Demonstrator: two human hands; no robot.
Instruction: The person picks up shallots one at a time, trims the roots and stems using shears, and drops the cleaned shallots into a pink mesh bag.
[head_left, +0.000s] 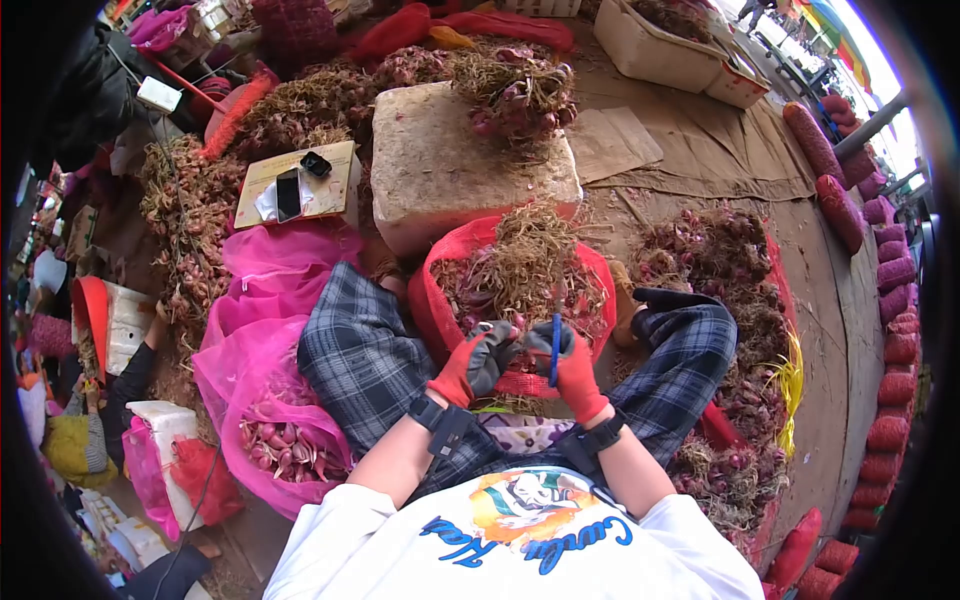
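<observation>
Both my hands wear red gloves with grey palms and meet over the near rim of a red mesh-lined tub (430,290). My left hand (480,360) is closed at the fingertips on what looks like a shallot, mostly hidden by the glove. In my right hand (572,368) is a pair of scissors (556,350) with blue handles, its blades pointing away from me. Dried stalks and roots (540,240) lie heaped over purple-red shallots (465,285) in the tub, which sits between my knees.
A pink mesh bag (285,430) of trimmed shallots lies left. Ahead stands a foam box (460,150) with a shallot bundle (515,90) on it. A phone (288,194) rests on a small box. Shallot piles (720,270) lie right; filled red sacks (885,430) line the far right.
</observation>
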